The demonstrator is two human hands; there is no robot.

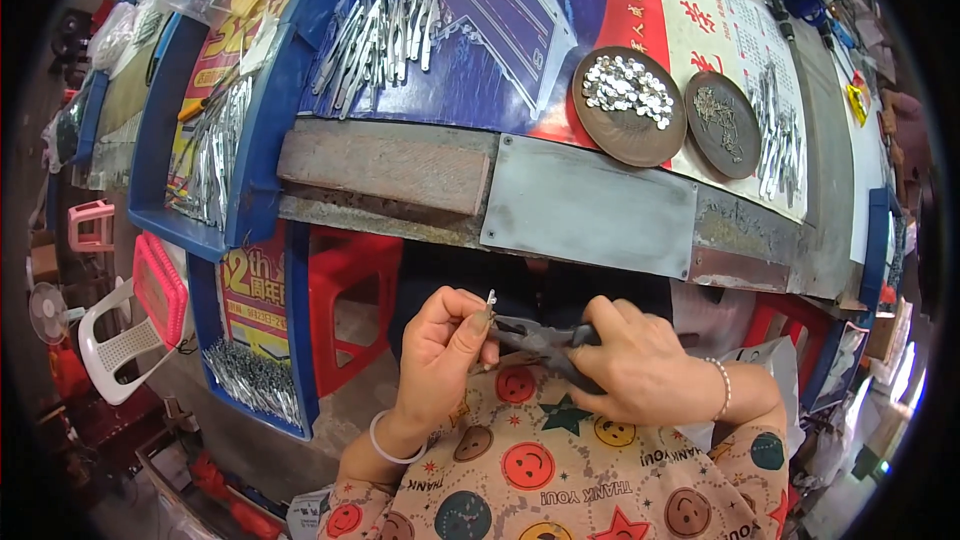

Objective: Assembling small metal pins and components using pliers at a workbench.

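My left hand point(440, 345) pinches a small silvery metal part point(491, 302) between thumb and fingertips, one end sticking up. My right hand point(640, 365) is wrapped round the dark handles of a pair of pliers point(545, 340). The jaws point left and reach the fingertips of my left hand, right by the metal part. Whether they bite on it is too small to tell. Both hands are above my lap, in front of the workbench edge.
On the bench, a brown dish point(632, 145) holds small shiny discs, and another dish point(722, 135) holds tiny metal pins. Slim metal pieces point(385, 45) lie at the back left. Blue trays point(250, 170) with more metal pieces stand left. A metal plate point(590, 208) covers the bench's front edge.
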